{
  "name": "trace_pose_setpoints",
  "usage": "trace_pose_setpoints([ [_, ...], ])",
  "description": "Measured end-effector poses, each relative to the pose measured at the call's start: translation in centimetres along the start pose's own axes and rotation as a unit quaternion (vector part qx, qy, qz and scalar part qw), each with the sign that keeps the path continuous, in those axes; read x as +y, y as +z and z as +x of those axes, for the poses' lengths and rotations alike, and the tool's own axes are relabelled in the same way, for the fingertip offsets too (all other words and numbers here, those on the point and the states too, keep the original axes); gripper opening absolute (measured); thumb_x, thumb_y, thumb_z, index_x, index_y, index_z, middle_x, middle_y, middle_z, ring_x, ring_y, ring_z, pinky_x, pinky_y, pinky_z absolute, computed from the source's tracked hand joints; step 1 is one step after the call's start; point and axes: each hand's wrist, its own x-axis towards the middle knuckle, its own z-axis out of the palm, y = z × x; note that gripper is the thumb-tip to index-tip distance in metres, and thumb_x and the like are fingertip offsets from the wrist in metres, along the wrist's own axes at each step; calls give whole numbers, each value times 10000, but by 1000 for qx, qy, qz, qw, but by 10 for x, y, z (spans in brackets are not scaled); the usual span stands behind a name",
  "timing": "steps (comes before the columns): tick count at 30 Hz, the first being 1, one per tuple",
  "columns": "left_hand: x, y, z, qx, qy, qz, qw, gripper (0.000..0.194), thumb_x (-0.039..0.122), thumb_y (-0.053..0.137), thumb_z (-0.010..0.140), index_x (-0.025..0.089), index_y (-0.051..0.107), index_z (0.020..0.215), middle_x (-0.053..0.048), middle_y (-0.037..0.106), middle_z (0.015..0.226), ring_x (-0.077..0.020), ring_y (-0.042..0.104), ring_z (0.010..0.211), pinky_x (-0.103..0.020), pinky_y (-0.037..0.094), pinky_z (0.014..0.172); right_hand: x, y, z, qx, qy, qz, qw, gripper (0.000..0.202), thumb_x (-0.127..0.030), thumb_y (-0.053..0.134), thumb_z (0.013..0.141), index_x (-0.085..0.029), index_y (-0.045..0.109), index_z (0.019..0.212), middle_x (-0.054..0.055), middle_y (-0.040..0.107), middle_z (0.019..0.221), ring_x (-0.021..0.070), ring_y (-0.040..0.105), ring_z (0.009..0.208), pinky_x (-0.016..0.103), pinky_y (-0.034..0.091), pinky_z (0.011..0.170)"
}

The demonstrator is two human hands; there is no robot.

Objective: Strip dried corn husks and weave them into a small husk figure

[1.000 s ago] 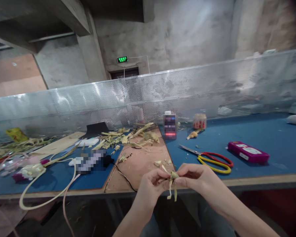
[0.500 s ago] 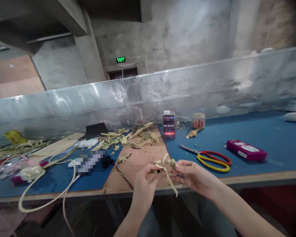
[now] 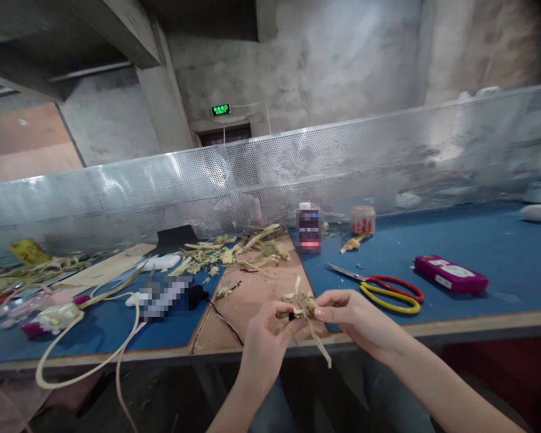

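Note:
Both hands meet over the front edge of the table, around a small bundle of dry, pale yellow-green plant strips. My left hand pinches the bundle's left side between thumb and fingers. From the right, my right hand closes its thumb and index finger on the other side. One long strip hangs down below the fingers. Some small dark part shows at the left fingertips, too small to make out. Scissors with red and yellow handles lie to the right of my right hand.
Loose dry strips cover the back middle. A pink board lies on the blue table. Beyond are a bottle, a jar and a purple box. Tubing loops over the front left edge.
My right hand has moved slightly left, closer to my left hand, and its fingers have closed in on the bundle. The hanging strip has swung a little right and down.

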Motion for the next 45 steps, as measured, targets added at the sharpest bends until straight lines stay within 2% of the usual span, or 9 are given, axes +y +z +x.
trace_pose_setpoints([
  [10, 7, -2, -1, -30, 0, -26, 999, 191, 311, 627, 707, 167, 643, 830, -53, 675, 858, -194, 604, 841, -290, 447, 793, 0, -3, 1, -1, -25, -83, 996, 176, -272, 743, 585, -140, 689, 689, 12, 610, 672, 107, 496, 609, 246, 370, 595],
  [15, 7, 0, -2, -29, -5, -25, 999, 177, 281, 621, 711, 169, 647, 845, -52, 677, 873, -188, 608, 854, -282, 453, 800, -3, 0, -2, -15, -49, -104, 993, 140, -270, 730, 602, -155, 698, 675, -1, 606, 700, 105, 512, 636, 234, 386, 615],
  [19, 4, 1, -1, -22, -19, -41, 999, 192, 277, 645, 685, 173, 667, 845, -57, 687, 892, -200, 612, 876, -289, 453, 825, -2, 3, -4, 7, -42, -107, 993, 152, -268, 739, 580, -153, 701, 672, 8, 628, 705, 116, 538, 640, 239, 415, 626],
  [28, -8, 5, 0, -30, -74, -166, 983, 213, 234, 672, 647, 139, 682, 837, -82, 694, 878, -223, 623, 853, -298, 487, 771, 2, 11, -7, 33, -17, -63, 997, 217, -285, 770, 513, -152, 696, 668, 21, 654, 702, 139, 582, 641, 271, 457, 653],
  [31, -9, 4, 1, -12, -52, -130, 990, 174, 225, 664, 649, 147, 688, 802, -80, 695, 865, -223, 623, 845, -306, 483, 774, 2, 13, -8, 36, -24, -56, 998, 220, -301, 767, 517, -156, 698, 667, 18, 648, 707, 136, 570, 631, 275, 454, 644],
  [36, -26, -4, 15, 41, -4, 49, 998, 175, 208, 652, 638, 204, 701, 806, -63, 690, 874, -232, 606, 877, -371, 441, 847, 6, 8, -7, 61, -24, -21, 998, 203, -294, 766, 551, -156, 701, 685, 17, 643, 691, 126, 545, 637, 252, 420, 638],
  [39, -36, -8, 21, 40, 44, 120, 991, 262, 182, 636, 654, 224, 687, 908, -70, 677, 955, -243, 583, 941, -416, 406, 894, 12, 3, -5, 18, -10, 64, 998, 179, -282, 758, 584, -156, 702, 697, 25, 643, 703, 121, 541, 663, 255, 405, 679],
  [42, -27, -12, 16, 73, 101, 132, 983, 271, 191, 569, 731, 243, 661, 981, -65, 616, 1113, -237, 506, 1086, -427, 325, 981, 17, 2, -3, -32, -6, 125, 992, 160, -278, 755, 595, -156, 700, 684, 30, 631, 703, 125, 536, 670, 280, 399, 718],
  [45, -4, -14, 5, 93, 121, 125, 980, 263, 223, 526, 776, 255, 645, 1009, -63, 600, 1097, -224, 489, 1093, -397, 343, 967, 19, 4, -4, -50, -13, 127, 991, 154, -281, 758, 591, -157, 694, 657, 28, 621, 691, 129, 525, 675, 282, 390, 716],
])
